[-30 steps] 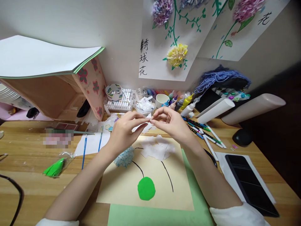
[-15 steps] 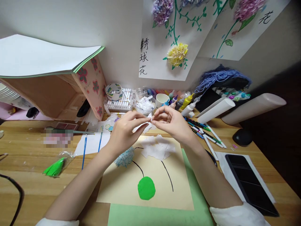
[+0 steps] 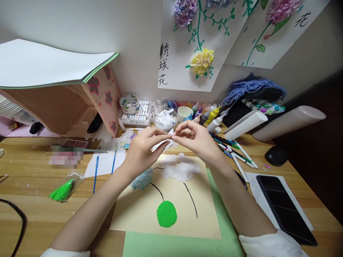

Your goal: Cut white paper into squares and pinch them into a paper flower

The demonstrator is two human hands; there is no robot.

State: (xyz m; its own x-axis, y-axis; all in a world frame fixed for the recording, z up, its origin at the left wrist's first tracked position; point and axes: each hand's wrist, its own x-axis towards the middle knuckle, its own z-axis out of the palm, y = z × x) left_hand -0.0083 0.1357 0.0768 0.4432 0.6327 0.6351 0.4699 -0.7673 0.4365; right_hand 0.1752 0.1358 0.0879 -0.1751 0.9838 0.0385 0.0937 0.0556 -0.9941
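My left hand and my right hand meet fingertip to fingertip above the far edge of a cream sheet. Pinched between them is a small piece of white paper, mostly covered by the fingers. Below, white paper pieces lie overlapping on the sheet. A fluffy pale blue paper flower is beside my left wrist, partly hidden by it. Nearer me, a flat green disc sits at the end of a drawn black line, with another curved line to its right.
Behind my hands stand a bowl of white paper scraps, a paper cup and paint bottles. Markers and a black phone-like slab lie right. Paintbrushes and a green bundle lie left, near a pink box.
Both hands stay almost in place. The fingertips shift very slightly around the white paper piece.
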